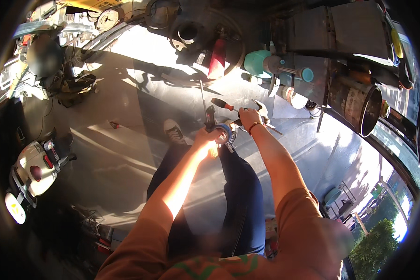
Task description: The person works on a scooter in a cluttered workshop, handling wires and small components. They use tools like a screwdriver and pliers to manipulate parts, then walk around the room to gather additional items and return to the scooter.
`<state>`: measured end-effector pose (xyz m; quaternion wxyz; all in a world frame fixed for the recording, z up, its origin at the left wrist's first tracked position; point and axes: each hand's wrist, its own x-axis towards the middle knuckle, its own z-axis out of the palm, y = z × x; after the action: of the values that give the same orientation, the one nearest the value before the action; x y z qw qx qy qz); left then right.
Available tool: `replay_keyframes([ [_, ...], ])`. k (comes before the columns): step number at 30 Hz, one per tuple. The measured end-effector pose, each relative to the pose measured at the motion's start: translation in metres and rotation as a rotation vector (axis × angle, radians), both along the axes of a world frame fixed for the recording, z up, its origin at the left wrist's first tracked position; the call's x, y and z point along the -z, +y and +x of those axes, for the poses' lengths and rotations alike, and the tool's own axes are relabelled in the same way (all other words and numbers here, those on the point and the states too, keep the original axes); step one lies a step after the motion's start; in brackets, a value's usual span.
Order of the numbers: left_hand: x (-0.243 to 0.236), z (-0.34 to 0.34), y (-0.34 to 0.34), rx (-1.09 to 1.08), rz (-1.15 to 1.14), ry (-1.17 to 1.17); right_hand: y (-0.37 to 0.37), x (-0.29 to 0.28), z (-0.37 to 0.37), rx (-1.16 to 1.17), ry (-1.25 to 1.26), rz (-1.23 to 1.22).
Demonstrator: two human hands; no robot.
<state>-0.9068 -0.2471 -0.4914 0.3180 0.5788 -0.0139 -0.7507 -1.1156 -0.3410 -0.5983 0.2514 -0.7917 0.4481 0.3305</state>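
Both my hands are closed around bunches of tools, held over my legs at the middle of the view. My left hand (206, 141) grips a blue ring like a roll of tape (225, 132), a yellow-orange handle (213, 150) and a dark tool (210, 115). A long thin metal rod (203, 99) sticks up from that bunch. Just to the right, my right hand (250, 118) is wrapped round a hammer (262, 111) and a screwdriver with an orange and black handle (222, 104). A metal shaft (274, 129) juts out past its fingers; the grips themselves are partly hidden.
On the far side stands a round dark base with a red cylinder (217, 59). Right of it are a teal container (257, 63), a white tub (295, 98) and a large metal drum (357, 106). A cream scooter (37, 167) stands left, and a small red-tipped object (115, 125) lies on the floor.
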Motion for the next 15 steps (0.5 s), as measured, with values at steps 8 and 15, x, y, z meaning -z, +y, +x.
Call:
replay_keyframes([
  [8,0.154,-0.003,-0.006,-0.285,-0.036,0.126,-0.008,0.134,-0.003,-0.107,-0.146,-0.264],
  [15,0.204,0.004,-0.002,-0.248,-0.012,0.103,-0.060,0.091,0.043,0.099,-0.094,-0.081],
])
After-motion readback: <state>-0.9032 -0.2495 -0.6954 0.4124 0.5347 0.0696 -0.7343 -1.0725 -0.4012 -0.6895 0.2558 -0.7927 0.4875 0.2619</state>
